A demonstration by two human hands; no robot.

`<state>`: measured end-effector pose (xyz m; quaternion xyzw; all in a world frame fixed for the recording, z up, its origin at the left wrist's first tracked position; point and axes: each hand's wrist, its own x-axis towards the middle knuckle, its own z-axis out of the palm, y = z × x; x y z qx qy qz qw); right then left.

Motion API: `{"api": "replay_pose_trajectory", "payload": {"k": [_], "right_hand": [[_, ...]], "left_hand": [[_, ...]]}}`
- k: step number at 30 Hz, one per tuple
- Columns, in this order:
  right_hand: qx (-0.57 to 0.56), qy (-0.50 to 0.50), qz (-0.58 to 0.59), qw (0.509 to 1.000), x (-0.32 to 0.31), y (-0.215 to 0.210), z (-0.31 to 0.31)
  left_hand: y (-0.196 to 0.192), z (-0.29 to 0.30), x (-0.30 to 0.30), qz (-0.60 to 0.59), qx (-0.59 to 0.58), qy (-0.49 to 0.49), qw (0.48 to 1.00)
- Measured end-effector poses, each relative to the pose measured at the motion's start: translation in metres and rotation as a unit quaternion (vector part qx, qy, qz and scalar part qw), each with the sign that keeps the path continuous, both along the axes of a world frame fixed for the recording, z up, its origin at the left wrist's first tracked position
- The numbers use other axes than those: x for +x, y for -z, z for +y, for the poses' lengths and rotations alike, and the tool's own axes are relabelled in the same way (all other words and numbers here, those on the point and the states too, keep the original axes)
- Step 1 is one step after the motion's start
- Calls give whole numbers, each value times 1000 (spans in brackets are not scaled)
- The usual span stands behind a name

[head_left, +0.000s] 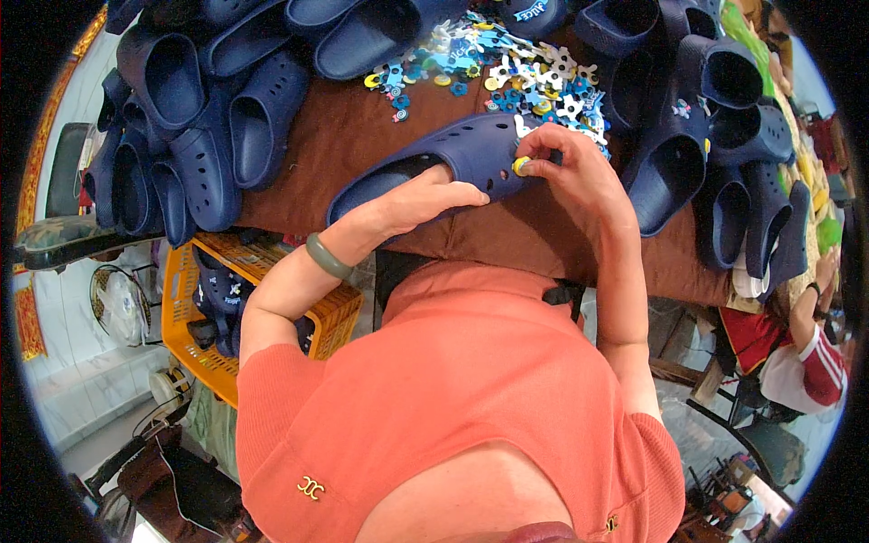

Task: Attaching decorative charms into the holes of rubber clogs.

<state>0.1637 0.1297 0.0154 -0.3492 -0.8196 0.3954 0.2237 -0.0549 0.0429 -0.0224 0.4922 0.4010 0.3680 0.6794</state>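
A: Nearest first; orange shirt (471,398) fills the bottom; green bangle (327,257) on the left wrist; yellow crate (204,348) low at the person's left, dark clogs in it.

B: Hands?

A: Left hand (425,197) lies flat over the navy clog (453,158), fingers closed round its upper, steadying it; clog rests on the brown table (362,136), toe pointing right.

B: Right?

A: Right hand (566,163) pinches narrow on a small yellow charm (521,166), pressed against the clog's holed upper near the toe.

B: Step?

A: Looks like seating the charm in a hole; next move likely needs a firm push while the left keeps the clog from sliding; a judgement only.

B: Further out?

A: Heap of loose charms (507,68) just beyond the clog; piles of navy clogs (195,118) at both far sides.
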Motion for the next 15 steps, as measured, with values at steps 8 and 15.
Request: {"api": "replay_pose_trajectory", "payload": {"k": [8, 15], "right_hand": [[277, -1, -11, 961, 10, 20, -9], [385, 50, -62, 920, 7, 30, -35]], "left_hand": [[-3, -2, 2, -18, 2, -4, 1000], [-3, -1, 2, -26, -7, -10, 1000]]}}
